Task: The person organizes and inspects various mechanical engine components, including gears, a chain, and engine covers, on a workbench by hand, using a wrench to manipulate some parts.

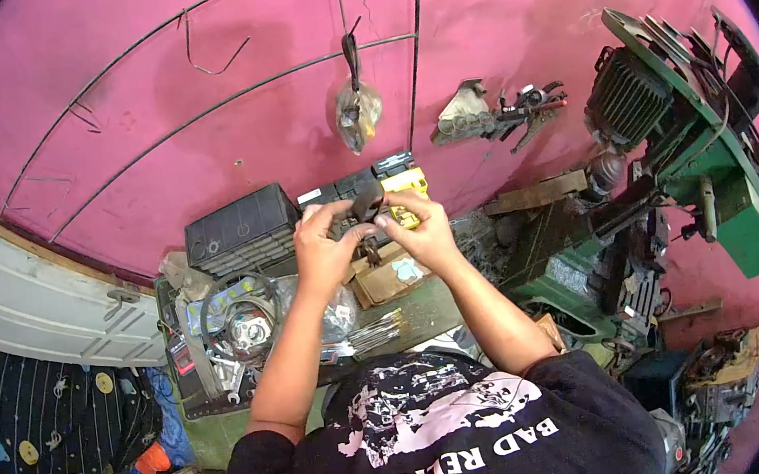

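Out over the workbench, both my hands grip one small dark brown, rounded piece (pixel 368 204) with what looks like a hole in it; its exact kind I cannot make out. My left hand (pixel 322 242) pinches its left side between thumb and fingers. From the other side, my right hand (pixel 424 232) closes on it the same way, and the two thumbs almost meet at its lower edge. Below the hands lies a brown cardboard piece (pixel 383 281) with a pale blue scrap (pixel 408 269) on it.
A dark parts organizer (pixel 243 229) and a yellow case (pixel 406 182) stand against the pink wall. Left on the bench are a tray of tools (pixel 236 333) and thin metal rods (pixel 376 333). A green machine (pixel 724 216) stands to the right. A plastic bag (pixel 358 116) hangs above.
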Available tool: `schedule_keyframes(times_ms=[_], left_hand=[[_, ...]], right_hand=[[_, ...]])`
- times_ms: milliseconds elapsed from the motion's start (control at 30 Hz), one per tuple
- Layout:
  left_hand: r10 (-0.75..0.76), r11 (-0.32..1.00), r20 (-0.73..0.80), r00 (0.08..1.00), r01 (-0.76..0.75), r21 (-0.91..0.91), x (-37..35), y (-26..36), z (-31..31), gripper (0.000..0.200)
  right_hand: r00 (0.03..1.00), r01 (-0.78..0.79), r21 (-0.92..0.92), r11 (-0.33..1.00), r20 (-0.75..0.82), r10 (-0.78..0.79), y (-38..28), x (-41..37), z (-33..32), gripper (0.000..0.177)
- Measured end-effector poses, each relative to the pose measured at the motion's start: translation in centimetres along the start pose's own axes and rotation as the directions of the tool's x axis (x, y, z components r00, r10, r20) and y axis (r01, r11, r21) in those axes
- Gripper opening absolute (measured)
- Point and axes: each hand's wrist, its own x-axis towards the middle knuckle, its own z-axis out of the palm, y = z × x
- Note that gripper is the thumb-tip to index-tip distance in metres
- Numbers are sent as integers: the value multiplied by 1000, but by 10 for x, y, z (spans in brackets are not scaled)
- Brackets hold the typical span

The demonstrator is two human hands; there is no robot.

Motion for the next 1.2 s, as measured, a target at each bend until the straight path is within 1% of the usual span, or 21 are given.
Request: schedule_keyframes(times_ms=[67, 133, 200, 267, 333, 500, 533, 600, 667, 733, 767, 800, 900, 933, 967, 1000, 1033, 1067, 1100, 1167, 1200], left_hand=[[55, 998, -33, 998, -55, -4, 16, 8, 6, 43], [62, 998, -68, 996, -63, -13, 36, 22, 10, 41], [-10, 993, -105, 994, -3, -122, 63, 29, 15, 39], [45, 994, -159, 986, -60, -91, 98, 49, 11, 36], [-6, 963, -186, 983, -44, -266, 135, 65, 12, 37], [-52, 973, -211, 976, 3, -230, 215, 64, 19, 44], [-53, 974, -215, 975, 2, -228, 224, 58, 21, 44], [-181, 923, -115, 977, 128, -363, 236, 34, 31, 45], [-207, 939, -122, 971, 162, -304, 232, 20, 39, 44], [-273, 925, -38, 961, 251, -287, 220, 9, 48, 42], [-241, 924, -24, 970, 222, -310, 222, -13, 57, 43], [-322, 903, 15, 947, 312, -295, 216, -11, 58, 41], [-348, 900, 45, 936, 347, -262, 208, -17, 63, 38], [-287, 918, -16, 958, 270, -290, 207, -26, 69, 36], [-225, 930, -78, 971, 191, -313, 205, -34, 74, 33], [-232, 928, -73, 970, 198, -314, 200, -38, 78, 33], [-197, 917, -82, 977, 154, -368, 194, -41, 82, 31], [-162, 901, -96, 982, 108, -419, 188, -45, 83, 30], [-148, 976, -96, 984, 130, -173, 176, -44, 76, 27], [-120, 988, -74, 990, 112, -109, 145, -55, 76, 25], [-78, 993, -88, 993, 69, -97, 127, -65, 77, 25]], right_hand=[[999, 34, -174, 984, -14, -37, -7, 20, -14, 28], [991, 118, -231, 966, -29, -128, -10, 46, -25, 27], [985, 137, -184, 973, -83, -154, -12, 80, -34, 28], [981, 123, -238, 964, -118, -154, -34, 119, -42, 31], [937, 274, -290, 917, -135, -322, -50, 158, -48, 31], [972, 188, -113, 976, -123, -202, -51, 240, -59, 40], [972, 191, -109, 976, -120, -203, -39, 252, -60, 40], [995, 92, -237, 967, -3, -96, -20, 267, -59, 45], [999, 0, -329, 944, 38, 13, -4, 266, -52, 44], [992, 52, -259, 965, 125, -20, 18, 262, -46, 42], [989, 32, -321, 947, 150, 17, 24, 257, -46, 39], [990, 74, -263, 962, 138, -38, 50, 257, -40, 38], [994, 92, -275, 957, 78, -73, 51, 235, -31, 37], [995, 86, -276, 957, 78, -67, 56, 230, -28, 37], [985, 173, -393, 903, 53, -165, 62, 224, -24, 35], [964, 248, -505, 827, 43, -263, 64, 217, -21, 32], [993, 116, -500, 858, 40, -111, 66, 209, -17, 32], [994, 112, -501, 858, 44, -104, 68, 197, -13, 32], [993, 107, -534, 839, 18, -115, 67, 182, -9, 33], [995, 64, -617, 784, -21, -97, 60, 145, 2, 37], [984, 81, -617, 783, -78, -163, 67, 125, 11, 33]])
